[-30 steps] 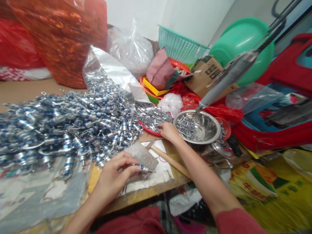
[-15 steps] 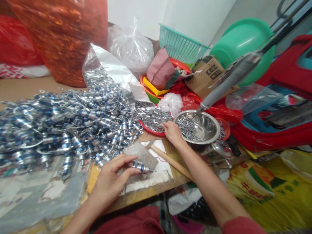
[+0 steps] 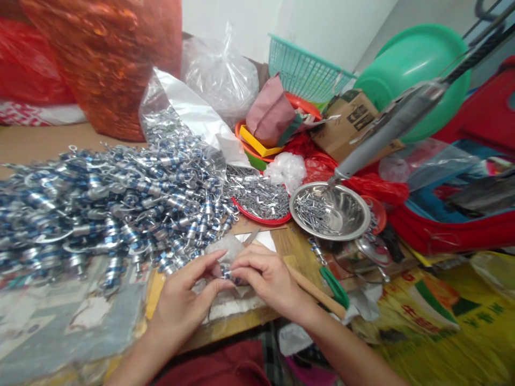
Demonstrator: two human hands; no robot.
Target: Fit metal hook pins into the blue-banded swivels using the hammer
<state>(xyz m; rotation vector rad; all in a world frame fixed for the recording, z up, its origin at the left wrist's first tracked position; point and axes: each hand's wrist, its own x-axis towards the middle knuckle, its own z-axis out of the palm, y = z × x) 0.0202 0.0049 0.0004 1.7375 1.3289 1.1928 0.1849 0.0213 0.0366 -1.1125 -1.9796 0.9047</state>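
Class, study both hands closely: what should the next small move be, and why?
Probably the right hand should ease its fingertips along the small blue-and-silver part, while the left hand keeps it steady. Both hands meet at that part, above the worktop, and fingers hide much of it, so its exact state cannot be told.

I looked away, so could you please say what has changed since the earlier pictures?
The right hand moved from the red tray, left and toward the body, to the blue-and-silver part that the left hand still holds. The metal bowl stayed put.
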